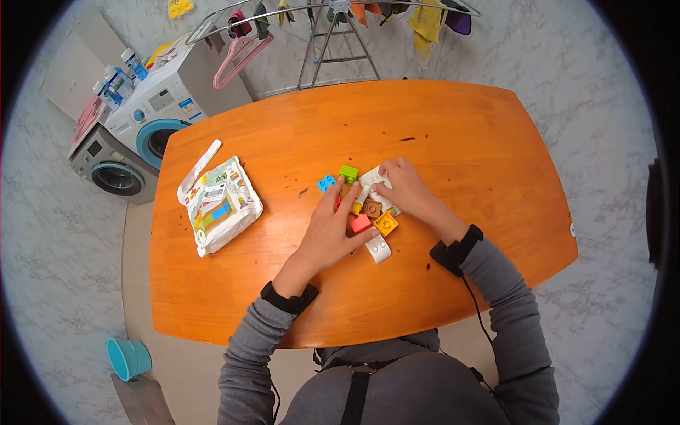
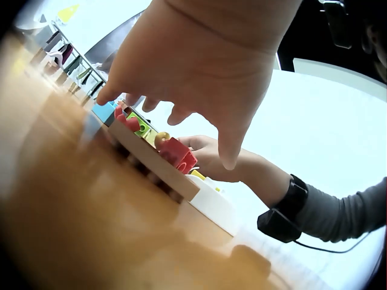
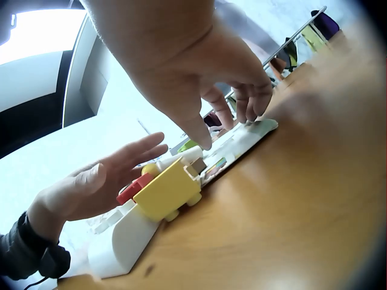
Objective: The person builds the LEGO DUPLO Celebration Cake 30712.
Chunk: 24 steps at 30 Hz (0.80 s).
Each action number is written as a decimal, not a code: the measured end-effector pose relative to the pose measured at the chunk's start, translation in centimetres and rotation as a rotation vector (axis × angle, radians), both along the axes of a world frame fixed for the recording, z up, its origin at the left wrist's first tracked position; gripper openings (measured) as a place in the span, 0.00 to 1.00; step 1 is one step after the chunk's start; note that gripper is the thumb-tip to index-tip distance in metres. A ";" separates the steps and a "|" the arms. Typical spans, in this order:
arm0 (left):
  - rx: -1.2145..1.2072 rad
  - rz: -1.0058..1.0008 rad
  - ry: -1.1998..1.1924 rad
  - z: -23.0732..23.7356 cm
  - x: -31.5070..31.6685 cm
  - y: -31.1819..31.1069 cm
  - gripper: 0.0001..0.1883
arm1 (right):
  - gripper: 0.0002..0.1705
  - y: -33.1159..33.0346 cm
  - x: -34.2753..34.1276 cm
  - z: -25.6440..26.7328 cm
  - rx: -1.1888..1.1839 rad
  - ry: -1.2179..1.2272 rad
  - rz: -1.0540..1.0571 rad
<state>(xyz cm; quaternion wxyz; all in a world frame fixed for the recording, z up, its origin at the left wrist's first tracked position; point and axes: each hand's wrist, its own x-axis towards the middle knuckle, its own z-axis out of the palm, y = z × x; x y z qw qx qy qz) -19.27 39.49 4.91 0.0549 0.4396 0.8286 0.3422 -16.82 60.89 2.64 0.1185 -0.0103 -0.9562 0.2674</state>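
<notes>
Toy blocks lie bunched mid-table: a blue block (image 1: 326, 183), a green block (image 1: 348, 172), a red block (image 1: 360, 224), a brown block (image 1: 371, 208), a yellow block (image 1: 386, 224) and a white curved block (image 1: 378, 248). The left hand (image 1: 327, 230) hovers over the pile's left side, fingers spread, holding nothing visible. At the pile's upper right, the right hand (image 1: 411, 191) has bent fingers touching a flat white piece (image 3: 242, 142) with a printed patch. In the right wrist view the yellow block (image 3: 168, 190) stands near a white tube-like piece (image 3: 181, 158).
A white printed package (image 1: 225, 205) lies on the left of the wooden table (image 1: 283, 134), with a torn white strip (image 1: 201, 167) by its top. Beyond the table stand washing machines (image 1: 159, 106) and a drying rack (image 1: 333, 35); a blue bucket (image 1: 129, 358) is on the floor.
</notes>
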 end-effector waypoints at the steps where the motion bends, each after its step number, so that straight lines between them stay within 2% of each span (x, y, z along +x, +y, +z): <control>1: 0.000 -0.001 -0.002 -0.3 0.1 0.1 0.46 | 0.22 0.2 0.3 -0.1 0.048 -0.018 -0.046; 3: -0.297 -0.005 0.239 -0.4 0.3 0.5 0.47 | 0.25 0.0 0.8 -0.1 0.094 -0.038 -0.097; 6: -0.373 -0.026 0.228 -0.9 -0.1 1.3 0.49 | 0.30 -0.3 1.4 0.4 0.163 -0.093 -0.162; 9: -0.485 0.023 0.233 -0.6 -1.0 1.8 0.49 | 0.32 0.3 1.2 0.0 0.023 -0.102 -0.130; 12: -0.486 0.069 0.218 -0.7 -2.1 1.4 0.45 | 0.30 0.7 1.3 0.8 -0.053 -0.123 -0.140; 14: -0.507 0.123 0.198 -0.6 -2.6 1.1 0.42 | 0.24 1.1 1.2 1.3 -0.172 -0.262 -0.152; 15: -0.508 0.120 0.197 -0.8 -2.8 0.8 0.42 | 0.24 1.1 1.4 1.7 -0.174 -0.264 -0.155; 17: -0.498 0.142 0.179 -1.4 -3.4 0.2 0.42 | 0.15 1.1 1.6 2.4 -0.120 -0.266 -0.087; 18: -0.542 0.147 0.175 -1.1 -3.4 0.1 0.43 | 0.15 1.2 1.8 2.3 -0.120 -0.267 -0.090; 20: -0.537 0.141 0.145 -1.1 -3.4 -0.5 0.44 | 0.11 1.4 2.3 2.2 -0.014 -0.012 -0.128; 24: -0.465 0.136 0.031 -0.8 -2.5 -1.5 0.47 | 0.12 1.9 2.5 4.1 -0.159 -0.002 -0.121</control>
